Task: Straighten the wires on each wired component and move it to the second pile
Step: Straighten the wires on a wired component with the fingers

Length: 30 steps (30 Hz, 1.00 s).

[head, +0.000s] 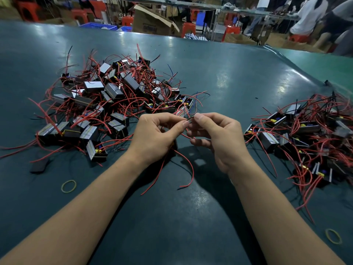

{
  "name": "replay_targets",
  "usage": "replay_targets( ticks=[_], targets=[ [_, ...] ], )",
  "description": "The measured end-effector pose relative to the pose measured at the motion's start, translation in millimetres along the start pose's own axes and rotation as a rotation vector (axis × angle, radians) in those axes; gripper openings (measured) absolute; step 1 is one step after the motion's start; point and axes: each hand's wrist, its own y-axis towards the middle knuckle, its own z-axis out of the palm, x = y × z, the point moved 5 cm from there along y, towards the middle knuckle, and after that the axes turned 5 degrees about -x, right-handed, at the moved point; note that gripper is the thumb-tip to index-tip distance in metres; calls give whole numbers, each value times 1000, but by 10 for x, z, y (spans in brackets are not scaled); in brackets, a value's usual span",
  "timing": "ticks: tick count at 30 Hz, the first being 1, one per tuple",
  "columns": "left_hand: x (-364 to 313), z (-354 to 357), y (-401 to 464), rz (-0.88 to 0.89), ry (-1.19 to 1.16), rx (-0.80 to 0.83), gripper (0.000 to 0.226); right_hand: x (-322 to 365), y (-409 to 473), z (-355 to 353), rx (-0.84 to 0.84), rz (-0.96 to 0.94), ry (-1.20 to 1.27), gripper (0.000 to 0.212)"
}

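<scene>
Both hands meet over the middle of the dark green tabletop point(219, 77). The left hand point(156, 134) has its grip clamped on a thin black wire point(190, 118) between thumb and forefinger, and the right hand point(219, 138) pinches the same wire just beside it, so the two thumbs nearly touch. A wired component point(174, 145) sits under the left palm, mostly hidden; its red wires point(183, 169) trail down toward the person across the tabletop.

The first pile point(107, 104) lies to the left (a tangle of small black boxes with silvery faces and many red leads). The second pile point(309, 134) lies to the right, well apart from the first, with the same boxes, some showing yellow and blue parts inside.

A yellow rubber band point(68, 186) lies near the left forearm, another band point(333, 236) at the lower right. Beyond the tabletop stand an open cardboard box point(150, 22) and blue crates point(99, 26); what they hold cannot be told
</scene>
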Motion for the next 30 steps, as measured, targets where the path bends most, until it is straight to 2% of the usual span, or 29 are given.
replay_targets(
  ticks=[3, 9, 15, 20, 25, 27, 30],
  targets=[
    [11, -10, 9, -1, 11, -27, 6, -30, 3, 15, 13, 27, -19, 14],
    [52, -49, 31, -71, -42, -79, 9, -8, 0, 7, 22, -71, -119, 7],
    [44, -19, 20, -64, 56, -38, 8, 35, 10, -54, -57, -377, -604, 10],
    [31, -48, 18, -45, 114, -78, 6, 18, 9, -30, -54, -372, -549, 16],
    [68, -71, 5, -38, 202, -136, 5, -54, 2, -20, -78, -261, -462, 13],
    [81, -65, 7, -28, 220, -137, 5, -53, -22, -9, -123, -337, -606, 8],
    [80, -55, 12, 0, 226, -120, 7, 37, -95, 45, -157, -618, -855, 10]
  ],
)
